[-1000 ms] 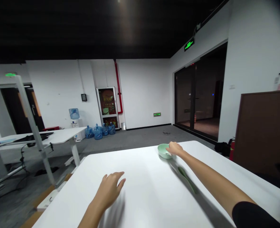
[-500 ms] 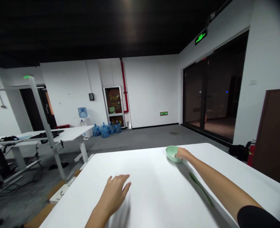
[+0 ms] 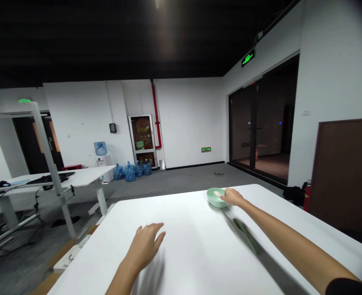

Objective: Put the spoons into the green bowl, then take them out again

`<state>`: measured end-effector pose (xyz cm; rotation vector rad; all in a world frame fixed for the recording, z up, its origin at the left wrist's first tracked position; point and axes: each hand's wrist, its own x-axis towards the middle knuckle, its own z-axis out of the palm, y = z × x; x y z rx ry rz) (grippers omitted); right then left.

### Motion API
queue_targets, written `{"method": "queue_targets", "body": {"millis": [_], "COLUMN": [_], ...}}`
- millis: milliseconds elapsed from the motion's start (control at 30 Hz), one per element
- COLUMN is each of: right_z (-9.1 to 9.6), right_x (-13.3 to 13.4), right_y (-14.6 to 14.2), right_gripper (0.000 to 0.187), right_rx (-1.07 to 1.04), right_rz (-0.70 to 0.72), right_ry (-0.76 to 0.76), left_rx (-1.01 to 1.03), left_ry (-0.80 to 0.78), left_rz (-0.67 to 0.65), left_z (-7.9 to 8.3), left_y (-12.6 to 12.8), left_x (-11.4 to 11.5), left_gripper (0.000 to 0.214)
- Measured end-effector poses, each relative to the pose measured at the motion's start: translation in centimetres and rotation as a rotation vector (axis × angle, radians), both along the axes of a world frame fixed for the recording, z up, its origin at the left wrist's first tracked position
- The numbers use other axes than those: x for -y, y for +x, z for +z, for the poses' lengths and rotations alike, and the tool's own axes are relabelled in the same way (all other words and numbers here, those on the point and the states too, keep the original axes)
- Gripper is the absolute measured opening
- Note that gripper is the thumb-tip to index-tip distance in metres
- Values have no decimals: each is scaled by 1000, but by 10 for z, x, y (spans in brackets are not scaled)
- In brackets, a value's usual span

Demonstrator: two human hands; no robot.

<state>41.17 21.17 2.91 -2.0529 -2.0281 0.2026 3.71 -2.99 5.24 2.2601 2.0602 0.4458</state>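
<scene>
My right hand (image 3: 232,197) reaches to the far edge of the white table (image 3: 181,237), its fingers pinched at the right rim of a light green bowl (image 3: 217,202). By the fingertips, inside the bowl, shows a small pale oval thing (image 3: 217,194), too small to name; it seems to be between the fingers. My left hand (image 3: 147,241) hovers over the table's left part with fingers apart, holding nothing. A long green utensil (image 3: 246,235), wider at its far end like a spoon or spatula, lies under my right forearm.
Several blue water bottles (image 3: 130,171) stand on the floor beyond the table, near a water dispenser (image 3: 101,149). Another white desk (image 3: 89,173) with cables is at the left. A brown panel (image 3: 343,172) stands at the right.
My right hand has drawn back from inside the bowl to its right rim, and the pale thing shows more. The view has turned slightly right. My left hand stays hovering, open.
</scene>
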Motion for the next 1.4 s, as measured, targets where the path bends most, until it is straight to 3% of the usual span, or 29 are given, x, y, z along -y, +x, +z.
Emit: {"method": "queue_targets", "body": {"millis": [233,400,667,1033,1400], "right_z": [20,13,-21,-44,-39], "right_x": [61,85,96,92,103], "right_y": [19,25,28,29,20], "right_gripper": [41,34,23,20,23], "right_rx": [-72,-115,-115,-114,-23], "right_rz": [80,77,130,173,168], "right_ry": [-16,1,-198,-380,-453], "left_rx": [-12,-18,-35,-33,-37], "left_ry": [5,10,0,-14,-27], "left_rz": [-2,-7,-5,-6,13], "left_z": [4,2,2,4,0], "left_y": [2,1,1,3,2], "left_x": [3,3,5,5,2], "left_gripper": [49,52,52,52,52]}}
